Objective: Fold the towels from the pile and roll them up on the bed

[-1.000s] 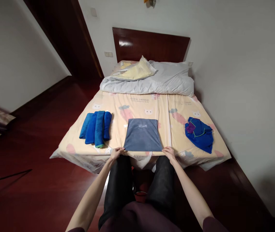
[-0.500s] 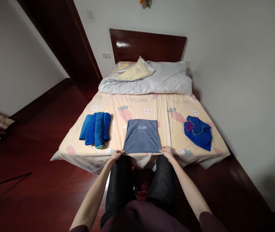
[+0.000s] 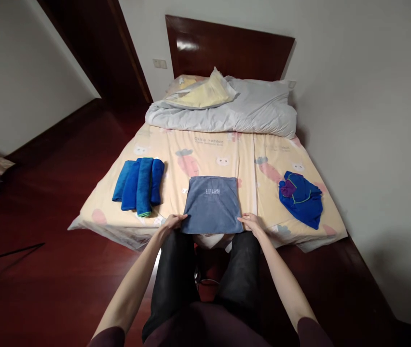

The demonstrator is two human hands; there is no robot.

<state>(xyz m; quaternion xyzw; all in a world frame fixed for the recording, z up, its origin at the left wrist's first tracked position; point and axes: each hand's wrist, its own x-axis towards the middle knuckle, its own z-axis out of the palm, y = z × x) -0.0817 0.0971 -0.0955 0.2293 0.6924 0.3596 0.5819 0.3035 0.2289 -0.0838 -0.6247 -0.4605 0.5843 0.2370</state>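
A grey-blue towel [image 3: 212,207] with white lettering, upside down from my side, lies flat at the bed's front edge. My left hand [image 3: 173,222] pinches its left side a little above the near corner. On the opposite side, my right hand [image 3: 251,223] grips the towel's right edge between thumb and fingers. The towel's near edge reaches the bed's edge, just above my knees. Rolled blue towels [image 3: 138,187] lie side by side to the left. To the right sits a crumpled heap of blue cloth [image 3: 301,200] with a purple piece and green edging.
The bed [image 3: 205,159] has a cream sheet printed with carrots and rabbits. A bunched grey quilt [image 3: 263,113] and a yellow cloth [image 3: 207,94] lie near the dark headboard [image 3: 227,48]. A black metal stand [image 3: 8,254] is on the red floor at left.
Both hands have shifted from the towel's near corners to slightly farther up its sides. The towel's near edge sits a little closer to me. The view has tilted slightly.
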